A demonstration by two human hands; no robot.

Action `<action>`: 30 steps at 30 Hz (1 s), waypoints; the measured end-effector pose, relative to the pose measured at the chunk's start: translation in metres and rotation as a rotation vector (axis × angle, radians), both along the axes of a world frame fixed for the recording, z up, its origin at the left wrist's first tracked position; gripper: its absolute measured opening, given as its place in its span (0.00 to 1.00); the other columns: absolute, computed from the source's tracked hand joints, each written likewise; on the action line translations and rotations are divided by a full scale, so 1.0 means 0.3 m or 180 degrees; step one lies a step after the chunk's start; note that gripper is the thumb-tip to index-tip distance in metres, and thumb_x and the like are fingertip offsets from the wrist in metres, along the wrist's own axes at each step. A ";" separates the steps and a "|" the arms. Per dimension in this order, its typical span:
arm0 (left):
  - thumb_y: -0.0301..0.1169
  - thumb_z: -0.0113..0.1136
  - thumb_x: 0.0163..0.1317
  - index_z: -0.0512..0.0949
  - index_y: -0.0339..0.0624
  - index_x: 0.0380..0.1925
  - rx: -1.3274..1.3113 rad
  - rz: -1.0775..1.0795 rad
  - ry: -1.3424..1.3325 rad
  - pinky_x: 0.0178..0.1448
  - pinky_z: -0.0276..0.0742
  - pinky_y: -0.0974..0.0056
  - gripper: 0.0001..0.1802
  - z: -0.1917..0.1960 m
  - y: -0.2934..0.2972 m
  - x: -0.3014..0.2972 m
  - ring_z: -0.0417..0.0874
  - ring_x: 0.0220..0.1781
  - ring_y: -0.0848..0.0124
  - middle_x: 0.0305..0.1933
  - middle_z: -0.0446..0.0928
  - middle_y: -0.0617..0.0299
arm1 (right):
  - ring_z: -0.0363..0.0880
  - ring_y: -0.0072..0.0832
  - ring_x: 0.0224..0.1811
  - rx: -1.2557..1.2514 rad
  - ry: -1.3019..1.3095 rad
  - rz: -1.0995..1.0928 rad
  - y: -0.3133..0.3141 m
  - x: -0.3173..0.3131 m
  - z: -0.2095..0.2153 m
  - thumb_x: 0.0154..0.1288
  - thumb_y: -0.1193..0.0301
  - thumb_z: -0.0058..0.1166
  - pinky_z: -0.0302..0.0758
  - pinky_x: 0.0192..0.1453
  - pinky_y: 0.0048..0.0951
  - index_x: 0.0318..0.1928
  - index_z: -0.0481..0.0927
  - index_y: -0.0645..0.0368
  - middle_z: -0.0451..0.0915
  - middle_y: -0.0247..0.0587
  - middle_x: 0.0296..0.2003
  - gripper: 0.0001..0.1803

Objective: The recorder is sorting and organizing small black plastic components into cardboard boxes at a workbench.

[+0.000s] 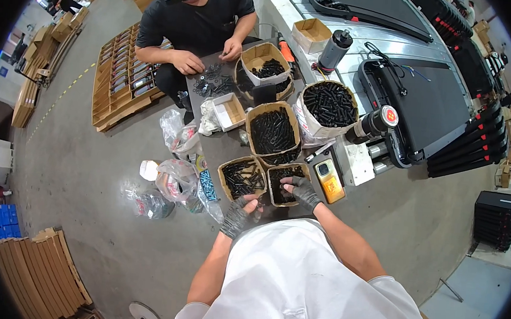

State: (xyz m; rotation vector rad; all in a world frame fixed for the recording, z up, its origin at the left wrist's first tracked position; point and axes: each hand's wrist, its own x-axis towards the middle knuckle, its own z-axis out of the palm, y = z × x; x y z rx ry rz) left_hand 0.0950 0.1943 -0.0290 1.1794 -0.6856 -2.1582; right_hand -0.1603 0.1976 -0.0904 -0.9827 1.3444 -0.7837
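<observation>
My left hand [239, 213], in a dark grey glove, hovers by the near edge of a small cardboard box of black screws [241, 178], fingers curled; whether it holds a screw I cannot tell. My right hand [302, 191], also gloved, reaches into the neighbouring small box of black screws [282, 184], fingers spread over the parts. Beyond them stands a bigger box of black bolts [273, 130] and a white-lined box of black bolts [329, 105]. All rest on a low grey table [223, 151].
A person in black sits across the table sorting small black parts [213, 84]. A yellow handheld device [329, 180] lies right of my boxes. Plastic bags [176, 180] lie at the left. Black treadmills [416, 94] stand right; flat cardboard [37, 268] lies lower left.
</observation>
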 end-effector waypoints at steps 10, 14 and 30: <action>0.34 0.59 0.65 0.74 0.36 0.47 -0.0120 -0.0389 -0.0019 0.33 0.77 0.67 0.15 0.001 -0.029 -0.061 0.79 0.28 0.72 0.30 0.80 0.58 | 0.77 0.38 0.54 0.0997 -0.3189 -0.1075 0.068 -0.038 0.154 0.66 0.74 0.50 0.77 0.58 0.34 0.54 0.74 0.67 0.77 0.49 0.50 0.17; 0.33 0.59 0.65 0.74 0.35 0.47 -0.0161 -0.0405 -0.0047 0.32 0.77 0.68 0.15 0.013 -0.036 -0.086 0.79 0.27 0.72 0.31 0.80 0.58 | 0.77 0.37 0.54 0.1024 -0.2750 -0.1182 0.061 -0.026 0.192 0.65 0.75 0.50 0.77 0.58 0.33 0.54 0.74 0.68 0.77 0.50 0.50 0.18; 0.35 0.58 0.65 0.74 0.33 0.47 -0.0273 -0.0498 -0.0201 0.31 0.75 0.68 0.17 0.015 -0.058 -0.114 0.78 0.26 0.73 0.29 0.80 0.58 | 0.79 0.25 0.44 0.0445 -0.1245 -0.0704 0.044 0.000 0.214 0.68 0.70 0.52 0.77 0.51 0.26 0.52 0.75 0.63 0.79 0.38 0.42 0.14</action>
